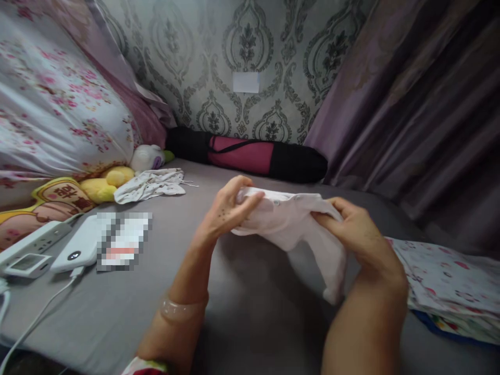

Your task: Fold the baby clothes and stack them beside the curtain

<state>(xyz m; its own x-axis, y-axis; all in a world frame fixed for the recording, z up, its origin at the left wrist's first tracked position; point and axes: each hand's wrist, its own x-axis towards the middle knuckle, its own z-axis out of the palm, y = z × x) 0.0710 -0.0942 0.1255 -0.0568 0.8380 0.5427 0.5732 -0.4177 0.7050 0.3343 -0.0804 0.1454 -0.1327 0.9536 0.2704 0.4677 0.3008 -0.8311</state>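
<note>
A small pale pink garment (289, 224) with a white edge and snap buttons hangs stretched between my two hands, above the grey sheet. My left hand (234, 205) pinches its left end, with the thumb lying over the white edge. At the other end, my right hand (346, 224) grips the cloth between thumb and fingers. A narrow part of the garment droops below my right hand. A clear bangle (179, 309) circles my left wrist.
A white power bank (80, 247) with a cable and a power strip (39, 242) lie at left. Behind them are plush toys (103, 185) and a crumpled white cloth (152, 185). A black and pink bag (242, 153) rests by the wall; folded cloths (449, 276) are at right.
</note>
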